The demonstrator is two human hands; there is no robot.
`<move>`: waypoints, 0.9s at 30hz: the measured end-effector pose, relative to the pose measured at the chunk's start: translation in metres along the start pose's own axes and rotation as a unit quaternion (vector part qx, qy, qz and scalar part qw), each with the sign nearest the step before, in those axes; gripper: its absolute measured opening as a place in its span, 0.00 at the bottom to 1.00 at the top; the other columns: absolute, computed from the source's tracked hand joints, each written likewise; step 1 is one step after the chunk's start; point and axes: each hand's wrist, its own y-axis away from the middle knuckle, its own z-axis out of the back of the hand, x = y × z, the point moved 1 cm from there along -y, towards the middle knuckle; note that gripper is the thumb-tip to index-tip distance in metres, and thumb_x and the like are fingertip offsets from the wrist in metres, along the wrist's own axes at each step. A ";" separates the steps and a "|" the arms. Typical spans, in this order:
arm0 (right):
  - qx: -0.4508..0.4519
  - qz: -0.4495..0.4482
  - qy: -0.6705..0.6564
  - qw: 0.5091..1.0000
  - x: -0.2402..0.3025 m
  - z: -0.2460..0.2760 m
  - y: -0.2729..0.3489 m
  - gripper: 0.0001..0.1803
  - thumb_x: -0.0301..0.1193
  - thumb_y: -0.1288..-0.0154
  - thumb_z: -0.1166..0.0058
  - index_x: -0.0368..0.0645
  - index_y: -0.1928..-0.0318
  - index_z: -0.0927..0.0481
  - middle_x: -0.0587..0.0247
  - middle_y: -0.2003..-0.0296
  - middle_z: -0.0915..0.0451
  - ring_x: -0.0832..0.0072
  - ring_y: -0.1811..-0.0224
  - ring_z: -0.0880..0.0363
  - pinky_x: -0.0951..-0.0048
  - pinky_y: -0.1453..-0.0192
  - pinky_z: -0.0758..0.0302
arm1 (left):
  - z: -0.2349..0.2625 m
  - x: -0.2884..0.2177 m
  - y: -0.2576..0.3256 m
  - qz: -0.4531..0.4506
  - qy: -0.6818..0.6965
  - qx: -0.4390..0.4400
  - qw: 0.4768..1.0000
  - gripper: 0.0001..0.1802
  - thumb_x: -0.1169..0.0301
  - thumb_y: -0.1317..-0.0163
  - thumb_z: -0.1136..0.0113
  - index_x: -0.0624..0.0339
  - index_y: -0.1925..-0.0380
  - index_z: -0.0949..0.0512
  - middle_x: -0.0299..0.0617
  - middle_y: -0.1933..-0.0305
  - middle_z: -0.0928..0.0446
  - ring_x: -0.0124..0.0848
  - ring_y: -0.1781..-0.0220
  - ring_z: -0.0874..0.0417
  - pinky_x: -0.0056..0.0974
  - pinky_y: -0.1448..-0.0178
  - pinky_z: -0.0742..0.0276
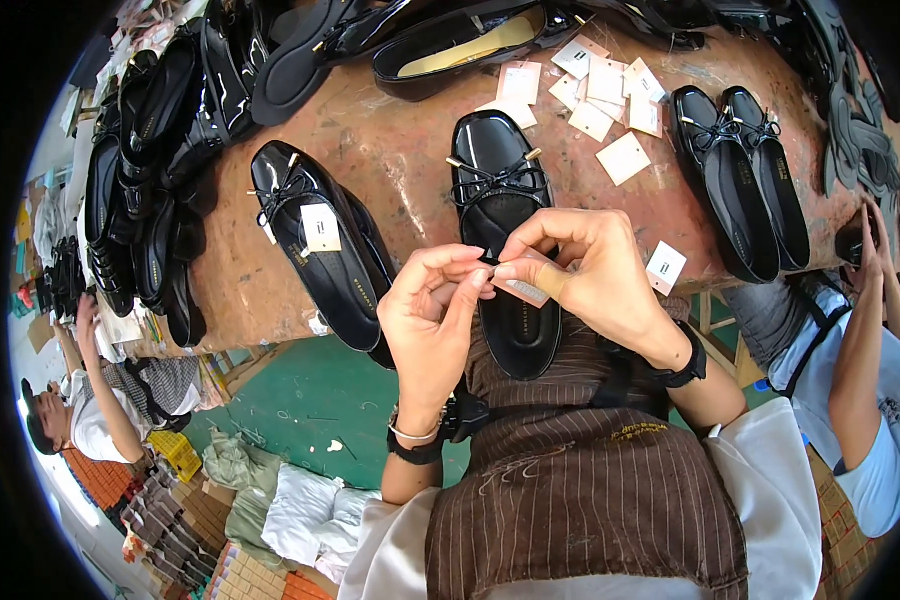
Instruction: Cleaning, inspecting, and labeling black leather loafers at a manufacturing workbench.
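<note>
With thumb and finger, my right hand pinches a small pinkish paper tag. My left hand is closed in a pinch right at the tag's end; what sits between those fingertips is too small to make out. Under both hands stands a glossy black flat shoe with a bow and gold-coloured lace tips, its toe pointing away from me. To its left is a pair of similar black shoes, with a white tag lying on the near one.
Loose tags lie scattered at the far middle of the worn table. Another black pair stands on the right, and shoes pile up on the left. A co-worker is at the right, another person at the left.
</note>
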 end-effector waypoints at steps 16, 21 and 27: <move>0.038 0.144 0.312 0.938 -0.008 0.054 0.047 0.08 0.24 0.44 0.35 0.40 0.63 0.17 0.59 0.66 0.20 0.64 0.68 0.17 0.67 0.66 0.22 | 0.010 0.004 0.006 0.026 -0.363 -0.027 0.931 0.15 0.73 0.38 0.31 0.66 0.57 0.26 0.32 0.77 0.30 0.15 0.78 0.32 0.24 0.76 0.38; 0.171 0.110 0.464 0.862 -0.038 0.038 0.072 0.05 0.27 0.43 0.40 0.39 0.68 0.19 0.58 0.68 0.22 0.59 0.65 0.17 0.60 0.60 0.21 | 0.004 -0.004 0.000 -0.003 -0.349 0.007 0.937 0.14 0.71 0.29 0.44 0.66 0.71 0.34 0.45 0.83 0.34 0.27 0.82 0.38 0.36 0.78 0.42; 0.152 0.068 0.439 0.883 -0.049 0.041 0.076 0.02 0.24 0.41 0.39 0.40 0.68 0.15 0.59 0.69 0.18 0.59 0.66 0.17 0.61 0.60 0.22 | 0.064 -0.071 -0.013 -0.160 -0.321 -0.346 0.867 0.15 0.66 0.27 0.44 0.62 0.71 0.30 0.28 0.78 0.37 0.19 0.74 0.41 0.31 0.73 0.43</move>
